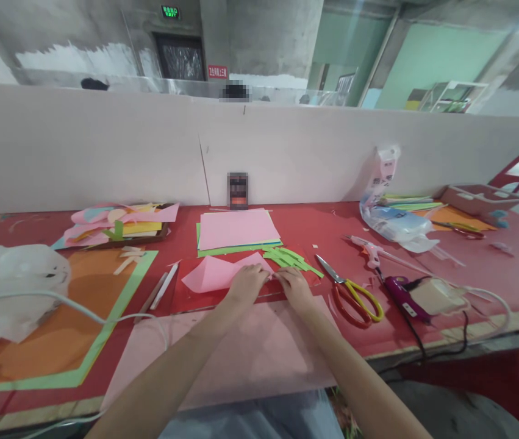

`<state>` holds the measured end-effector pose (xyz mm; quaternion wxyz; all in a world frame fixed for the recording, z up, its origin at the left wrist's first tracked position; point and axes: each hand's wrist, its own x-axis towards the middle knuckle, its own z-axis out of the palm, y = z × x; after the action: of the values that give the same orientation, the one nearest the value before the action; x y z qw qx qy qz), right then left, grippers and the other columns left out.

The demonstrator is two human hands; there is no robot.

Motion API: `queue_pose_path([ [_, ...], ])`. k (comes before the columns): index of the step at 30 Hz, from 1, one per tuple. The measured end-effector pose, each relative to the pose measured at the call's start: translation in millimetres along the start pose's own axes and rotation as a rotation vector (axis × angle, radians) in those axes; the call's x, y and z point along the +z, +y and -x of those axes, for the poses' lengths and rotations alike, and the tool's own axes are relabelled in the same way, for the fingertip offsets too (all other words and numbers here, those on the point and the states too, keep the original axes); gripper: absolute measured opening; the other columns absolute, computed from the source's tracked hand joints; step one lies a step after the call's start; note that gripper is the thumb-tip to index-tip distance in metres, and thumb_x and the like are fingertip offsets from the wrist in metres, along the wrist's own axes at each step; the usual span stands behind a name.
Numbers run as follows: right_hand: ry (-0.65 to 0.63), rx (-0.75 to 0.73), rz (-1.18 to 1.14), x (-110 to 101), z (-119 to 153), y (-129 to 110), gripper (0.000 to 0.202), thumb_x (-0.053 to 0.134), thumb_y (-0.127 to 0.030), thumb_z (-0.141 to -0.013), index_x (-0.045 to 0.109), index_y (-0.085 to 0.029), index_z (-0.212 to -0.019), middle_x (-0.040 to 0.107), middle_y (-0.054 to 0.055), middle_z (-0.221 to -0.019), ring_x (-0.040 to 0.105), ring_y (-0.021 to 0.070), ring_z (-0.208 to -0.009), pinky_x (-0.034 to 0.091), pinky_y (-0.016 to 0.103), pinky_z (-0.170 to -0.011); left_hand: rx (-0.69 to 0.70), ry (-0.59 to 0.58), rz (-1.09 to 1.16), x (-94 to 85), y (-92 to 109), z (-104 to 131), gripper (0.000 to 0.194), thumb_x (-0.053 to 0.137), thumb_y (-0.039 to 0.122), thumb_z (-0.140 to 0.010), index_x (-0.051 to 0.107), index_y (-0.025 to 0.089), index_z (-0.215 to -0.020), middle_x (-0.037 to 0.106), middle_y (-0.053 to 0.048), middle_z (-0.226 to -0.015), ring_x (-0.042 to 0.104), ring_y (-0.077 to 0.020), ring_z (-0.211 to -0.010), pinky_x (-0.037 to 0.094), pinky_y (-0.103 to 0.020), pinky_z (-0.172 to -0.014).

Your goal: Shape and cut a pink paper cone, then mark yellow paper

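Note:
A folded sheet of pink paper (213,274) lies over a red sheet (195,300) in front of me. My left hand (249,283) is closed on its right part, fingers bent over the paper. Close beside it, my right hand (294,285) pinches the right end of the same paper; the fingertips nearly meet. Just beyond my right hand lie cut green paper strips (293,261). A stack of pink and green sheets (238,230) is behind the folded paper. Scissors with red and yellow handles (350,292) rest to the right, blades partly apart.
Right of the scissors are a glue gun (371,253), a purple power strip (408,299) with cables and a plastic bag (396,225). Orange sheets (71,317), a white pen (165,286) and a tray of paper pieces (122,225) lie left. A white partition (149,146) stands behind.

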<state>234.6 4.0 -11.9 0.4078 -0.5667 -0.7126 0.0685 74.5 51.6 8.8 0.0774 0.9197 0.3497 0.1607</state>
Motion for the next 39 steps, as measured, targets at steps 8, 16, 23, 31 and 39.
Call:
queue_pose_path([
  [8, 0.034, 0.22, -0.13, -1, -3, 4, 0.045, 0.025, -0.035, -0.091, 0.068, -0.022, -0.085, 0.062, 0.006, -0.084, 0.057, 0.0173, -0.081, 0.046, 0.032, -0.075, 0.03, 0.044, -0.094, 2.1, -4, -1, 0.036, 0.035, 0.037, -0.088, 0.065, 0.019, -0.096, 0.059, -0.007, -0.086, 0.054, -0.0168, -0.08, 0.04, -0.028, -0.074],
  [16, 0.047, 0.169, -0.061, 1, -4, 7, 0.04, 0.029, -0.033, -0.09, 0.066, -0.021, -0.085, 0.059, 0.006, -0.083, 0.053, 0.0186, -0.081, 0.043, 0.034, -0.076, 0.038, 0.018, -0.083, -6.0, -2, 0, 0.031, 0.039, 0.036, -0.087, 0.063, 0.023, -0.1, 0.057, -0.006, -0.087, 0.053, -0.016, -0.08, 0.041, -0.028, -0.072],
  [23, 0.079, 0.136, 0.123, 3, -4, 10, 0.038, 0.03, -0.029, -0.09, 0.066, -0.021, -0.081, 0.056, 0.007, -0.074, 0.049, 0.0205, -0.075, 0.041, 0.036, -0.072, 0.069, 0.012, -0.092, -11.5, 1, 0, 0.028, 0.039, 0.033, -0.087, 0.064, 0.022, -0.098, 0.057, -0.004, -0.089, 0.052, -0.0151, -0.08, 0.041, -0.027, -0.072],
  [31, 0.078, 0.155, 0.159, 5, -4, 14, 0.034, 0.032, -0.028, -0.089, 0.062, -0.021, -0.075, 0.057, 0.006, -0.073, 0.051, 0.0198, -0.072, 0.041, 0.033, -0.066, 0.126, 0.022, -0.008, -8.2, -1, -2, 0.024, 0.043, 0.029, -0.086, 0.062, 0.019, -0.098, 0.058, -0.004, -0.091, 0.053, -0.0149, -0.084, 0.041, -0.025, -0.075],
  [39, 0.104, 0.127, 0.185, 6, -4, 16, 0.034, 0.032, -0.027, -0.089, 0.061, -0.021, -0.073, 0.058, 0.006, -0.072, 0.051, 0.0205, -0.072, 0.042, 0.035, -0.067, 0.149, 0.032, 0.032, -9.0, -2, -4, 0.024, 0.044, 0.029, -0.086, 0.064, 0.021, -0.097, 0.059, -0.003, -0.091, 0.054, -0.0147, -0.084, 0.041, -0.025, -0.075],
])
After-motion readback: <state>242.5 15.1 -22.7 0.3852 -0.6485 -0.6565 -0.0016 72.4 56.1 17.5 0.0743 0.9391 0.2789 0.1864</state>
